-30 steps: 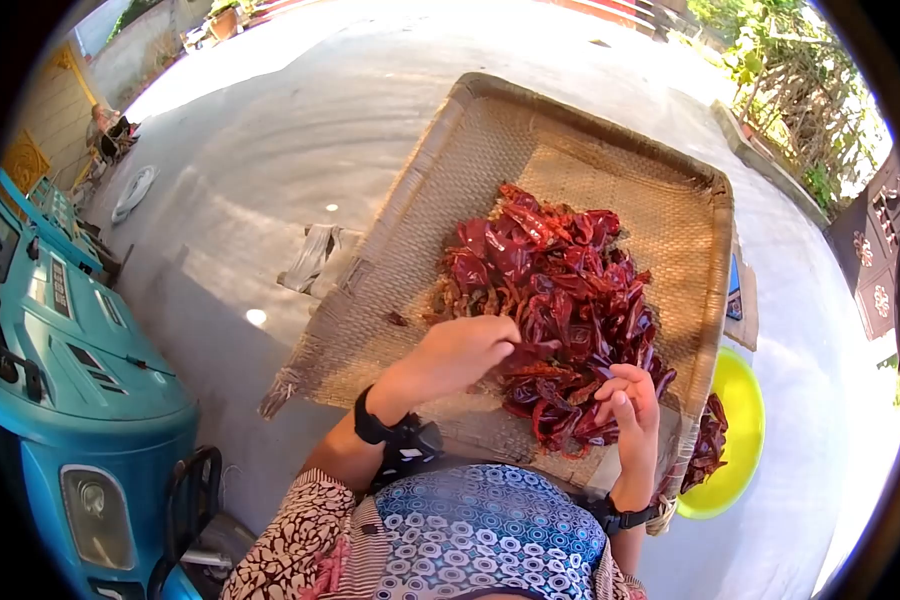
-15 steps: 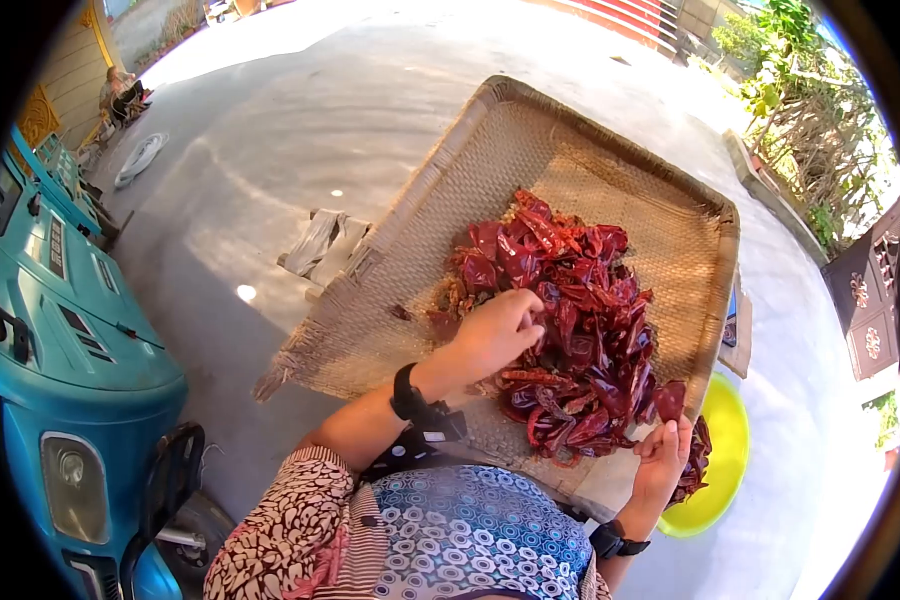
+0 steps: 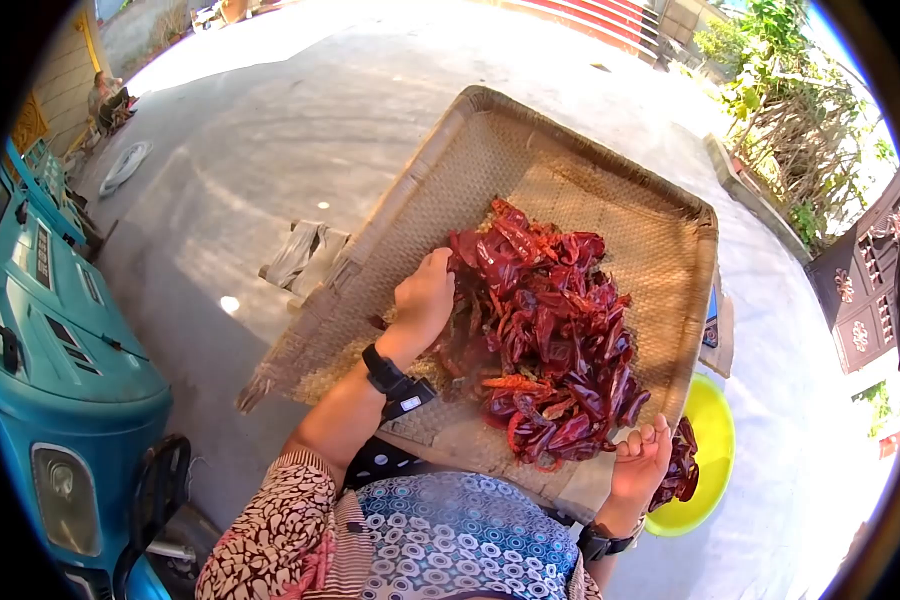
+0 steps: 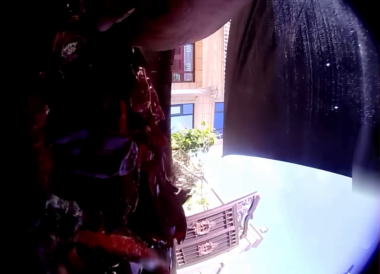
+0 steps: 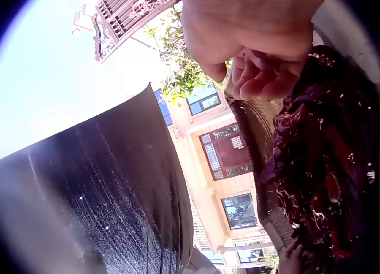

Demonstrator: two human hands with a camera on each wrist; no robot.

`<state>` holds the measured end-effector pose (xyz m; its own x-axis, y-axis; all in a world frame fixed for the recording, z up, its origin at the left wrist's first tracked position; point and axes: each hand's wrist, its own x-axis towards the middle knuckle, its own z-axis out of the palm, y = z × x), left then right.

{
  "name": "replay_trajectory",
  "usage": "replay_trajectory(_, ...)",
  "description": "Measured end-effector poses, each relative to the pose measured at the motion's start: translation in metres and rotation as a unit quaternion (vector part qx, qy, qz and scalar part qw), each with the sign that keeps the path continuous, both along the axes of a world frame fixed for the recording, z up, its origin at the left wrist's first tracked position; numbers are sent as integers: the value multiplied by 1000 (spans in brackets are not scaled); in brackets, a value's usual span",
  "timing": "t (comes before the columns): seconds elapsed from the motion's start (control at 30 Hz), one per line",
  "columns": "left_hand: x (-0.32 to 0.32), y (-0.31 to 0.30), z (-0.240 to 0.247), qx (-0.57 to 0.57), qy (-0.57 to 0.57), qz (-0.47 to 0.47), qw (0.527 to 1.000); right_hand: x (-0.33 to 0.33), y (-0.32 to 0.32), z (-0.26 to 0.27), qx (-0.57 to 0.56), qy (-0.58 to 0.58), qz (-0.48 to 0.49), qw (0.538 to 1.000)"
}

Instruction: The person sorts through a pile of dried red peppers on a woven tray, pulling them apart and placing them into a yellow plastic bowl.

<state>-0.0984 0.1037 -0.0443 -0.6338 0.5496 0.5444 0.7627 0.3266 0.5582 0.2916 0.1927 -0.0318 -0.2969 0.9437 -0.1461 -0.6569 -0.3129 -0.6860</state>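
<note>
A heap of dark red dried chilli peppers [image 3: 560, 340] lies in a woven basket tray [image 3: 650, 210] before me. At the heap's far left edge is my left hand [image 3: 425, 300], back up, its fingers against the peppers and mostly hidden; I cannot tell whether it grips one. In the left wrist view the peppers [image 4: 113, 161] are in deep shade below part of that hand. My right hand [image 3: 642, 462] hovers at the tray's near right corner, fingers loosely bent with nothing seen in them. Beside it, a yellow-green bowl [image 3: 718, 470] holds more peppers [image 3: 682, 465].
A teal vehicle [image 3: 60, 370] stands close on the left. A low stool-like thing with cloth [image 3: 305, 255] sits on the concrete ground left of the tray. Farther back are a coiled hose [image 3: 125, 168] and a seated person [image 3: 105, 100]; plants [image 3: 790, 130] grow at the right.
My left hand moved from the heap's middle to its far left edge. My right hand held up a pepper half a second ago; now none shows in it, near the bowl.
</note>
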Motion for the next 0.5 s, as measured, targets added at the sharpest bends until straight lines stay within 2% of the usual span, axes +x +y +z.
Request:
replay_trajectory(0.13,11,-10,33,49,-73,14,996,-37,-14,24,73,-115,44,990)
replay_trajectory(0.23,24,-16,50,95,-186,-138,968,-58,-16,35,182,-220,116,951)
replay_trajectory(0.27,29,-15,47,104,-265,-211,935,-69,-18,41,208,-233,139,940)
replay_trajectory(0.37,56,-17,69,71,-434,-305,845,-97,-23,67,239,-281,233,900)
replay_trajectory(0.43,67,-15,67,29,-494,-335,802,-111,-19,62,258,-305,252,881)
replay_trajectory(0.5,78,-14,65,10,-538,-363,761,-123,-19,60,232,-289,259,892)
